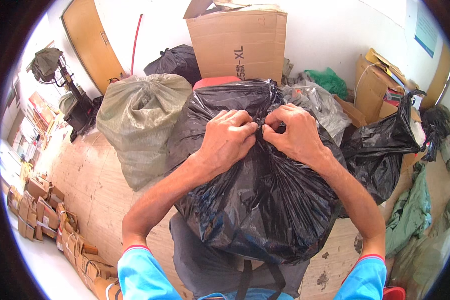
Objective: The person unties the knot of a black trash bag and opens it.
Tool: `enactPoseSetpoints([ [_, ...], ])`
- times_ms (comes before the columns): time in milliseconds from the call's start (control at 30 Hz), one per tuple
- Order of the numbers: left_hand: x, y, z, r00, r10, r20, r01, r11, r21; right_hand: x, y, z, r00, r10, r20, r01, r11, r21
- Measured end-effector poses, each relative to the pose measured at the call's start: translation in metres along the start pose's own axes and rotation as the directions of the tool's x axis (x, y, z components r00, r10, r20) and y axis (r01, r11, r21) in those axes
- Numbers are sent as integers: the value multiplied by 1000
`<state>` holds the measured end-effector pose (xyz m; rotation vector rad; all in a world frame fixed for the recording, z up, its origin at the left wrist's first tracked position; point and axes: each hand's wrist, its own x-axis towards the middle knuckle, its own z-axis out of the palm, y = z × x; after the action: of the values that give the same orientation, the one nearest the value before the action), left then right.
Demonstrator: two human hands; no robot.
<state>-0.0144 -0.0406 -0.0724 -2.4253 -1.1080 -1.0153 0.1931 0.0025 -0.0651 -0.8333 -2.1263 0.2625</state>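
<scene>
A large, full black plastic bag [255, 210] stands right in front of my legs. Its gathered neck [260, 112] is pinched between both hands at the top. My left hand [228, 137] grips the bunched plastic with thumb and curled fingers. Close beside it, my right hand [294, 131] pinches the same neck from the other side. The fingertips of the two hands nearly meet, and they hide the exact spot where the plastic is twisted or knotted. Folds run down from the neck over the bag's side.
A greenish woven sack [142, 127] stands at the left. Behind the bag rises a tall cardboard box [236, 41]. At the right sit another black plastic bag [378, 150], clear plastic [322, 105] and a green sack [412, 213]. Bundled flattened cardboard [75, 247] lies along the left.
</scene>
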Motion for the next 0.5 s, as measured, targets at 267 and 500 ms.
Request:
enactPoseSetpoints([
  [267, 1, 2, -4, 994, -84, 70, 95, 981, -169, -4, 10, 3, 999, 34, 1, -34, 992, 119],
  [500, 17, -5, -13, 871, -374, 318, 491, 691, -531, -10, 14, 6, 979, -182, -95, 188, 980, 61],
])
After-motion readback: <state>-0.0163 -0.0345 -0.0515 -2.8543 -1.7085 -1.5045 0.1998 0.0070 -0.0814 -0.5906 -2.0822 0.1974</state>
